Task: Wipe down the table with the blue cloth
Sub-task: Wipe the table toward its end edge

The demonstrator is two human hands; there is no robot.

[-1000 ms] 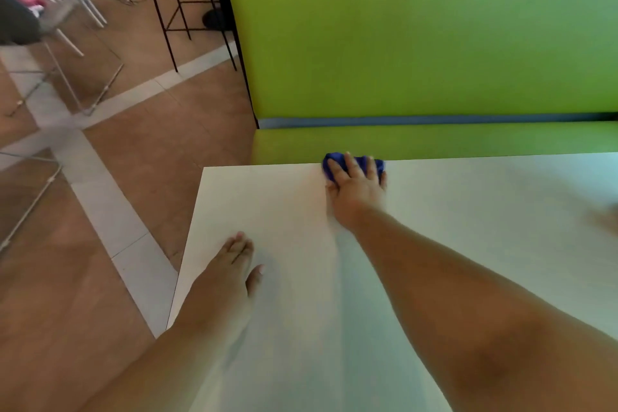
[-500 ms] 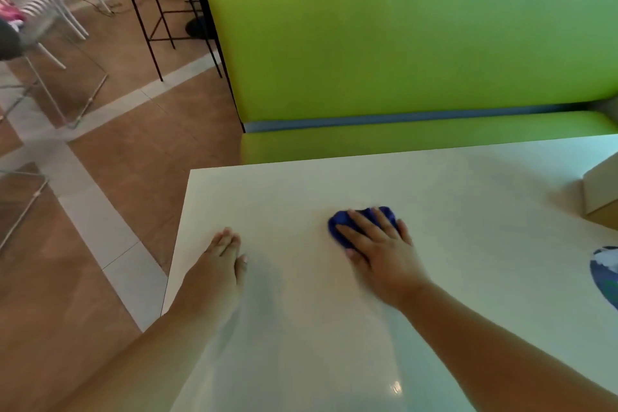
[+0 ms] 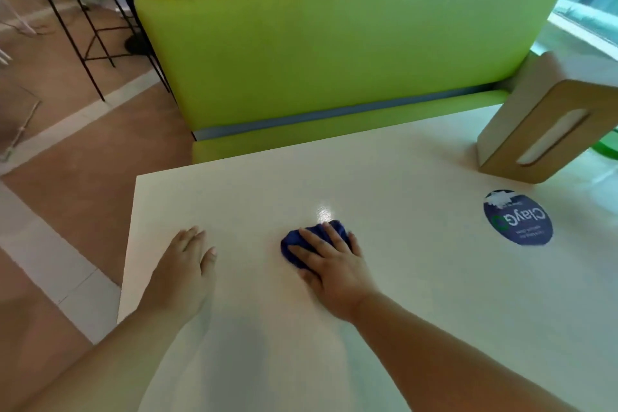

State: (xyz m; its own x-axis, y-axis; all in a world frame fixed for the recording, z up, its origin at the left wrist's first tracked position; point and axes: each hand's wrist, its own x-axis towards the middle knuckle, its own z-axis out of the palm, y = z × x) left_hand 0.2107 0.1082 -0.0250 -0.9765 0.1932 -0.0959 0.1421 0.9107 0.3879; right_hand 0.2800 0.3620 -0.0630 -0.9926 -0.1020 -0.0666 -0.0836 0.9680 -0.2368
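R hand presses flat, fingers straight, on the 1 bunched blue cloth mid-desk, L hand lies flat & released on desk near left edge, w/ 1 tissue box & 1 round sticker at right.

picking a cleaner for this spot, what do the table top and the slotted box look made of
Table top: probably cream laminate, smooth and semi-glossy, judging by the light glare near the blue cloth. Slotted box: likely pale wood or plywood, matte, with a tan edge band.
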